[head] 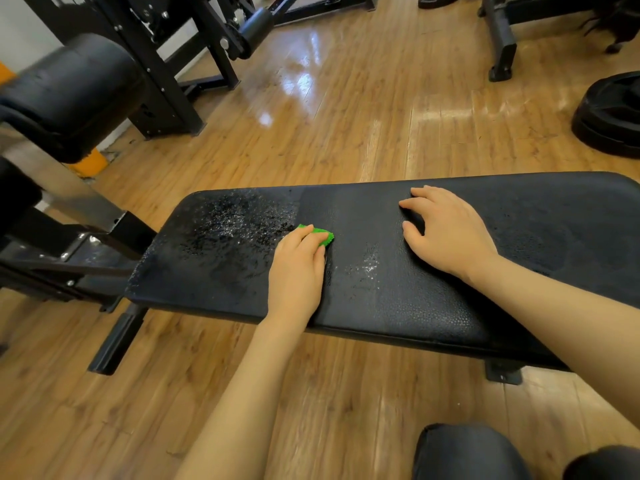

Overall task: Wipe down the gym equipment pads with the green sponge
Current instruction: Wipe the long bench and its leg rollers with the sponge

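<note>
A long black bench pad point(398, 306) lies across the middle of the view. Its left part glistens with wet droplets, and a smaller wet patch shows near the middle. My left hand point(298, 271) grips the green sponge point(323, 235) and holds it down on the pad at the edge of the wet area; only the sponge's far end shows past the fingers. My right hand point(446, 230) rests on the pad to the right, with its fingers spread and slightly bent, holding nothing.
Wooden floor surrounds the bench. A second black pad point(72, 91) on a machine frame stands at the left, with a roller pad point(256, 24) behind it. Weight plates point(613, 116) lie on the floor at the right. My dark-clad knees point(467, 452) show at the bottom right.
</note>
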`<move>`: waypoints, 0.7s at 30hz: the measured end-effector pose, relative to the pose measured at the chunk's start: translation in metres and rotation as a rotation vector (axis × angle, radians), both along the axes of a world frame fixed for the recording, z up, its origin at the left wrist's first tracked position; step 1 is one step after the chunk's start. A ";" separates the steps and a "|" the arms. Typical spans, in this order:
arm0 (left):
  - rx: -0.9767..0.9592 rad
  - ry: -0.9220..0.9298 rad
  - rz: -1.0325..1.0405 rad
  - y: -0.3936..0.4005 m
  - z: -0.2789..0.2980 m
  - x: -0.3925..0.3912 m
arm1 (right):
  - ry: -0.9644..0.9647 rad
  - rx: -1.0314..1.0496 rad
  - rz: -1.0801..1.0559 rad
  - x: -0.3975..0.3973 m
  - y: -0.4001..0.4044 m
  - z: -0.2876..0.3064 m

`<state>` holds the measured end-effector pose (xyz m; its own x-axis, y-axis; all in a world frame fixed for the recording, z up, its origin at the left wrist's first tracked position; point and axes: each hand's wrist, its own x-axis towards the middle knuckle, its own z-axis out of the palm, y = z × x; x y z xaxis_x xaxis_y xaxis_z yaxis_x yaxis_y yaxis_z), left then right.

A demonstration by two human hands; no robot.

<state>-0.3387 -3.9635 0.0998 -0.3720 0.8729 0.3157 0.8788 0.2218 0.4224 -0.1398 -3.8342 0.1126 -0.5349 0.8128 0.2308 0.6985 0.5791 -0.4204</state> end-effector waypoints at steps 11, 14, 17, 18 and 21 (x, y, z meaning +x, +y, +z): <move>-0.002 -0.019 0.019 -0.002 0.002 0.002 | -0.090 0.005 0.043 0.016 -0.039 -0.002; -0.023 0.018 0.000 -0.011 0.006 0.007 | -0.082 0.002 0.036 0.016 -0.040 -0.002; -0.005 0.057 -0.015 -0.043 0.004 0.015 | -0.088 -0.003 0.039 0.016 -0.041 -0.001; 0.014 0.067 -0.021 -0.058 0.003 0.020 | -0.092 -0.002 0.038 0.016 -0.041 -0.001; 0.030 0.088 -0.028 -0.092 0.000 0.030 | -0.107 0.007 0.026 0.015 -0.043 -0.001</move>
<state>-0.3090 -4.0554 0.1003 -0.3168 0.8724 0.3723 0.9188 0.1848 0.3489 -0.1251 -3.8774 0.1113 -0.5778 0.7969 0.1766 0.7238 0.6002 -0.3405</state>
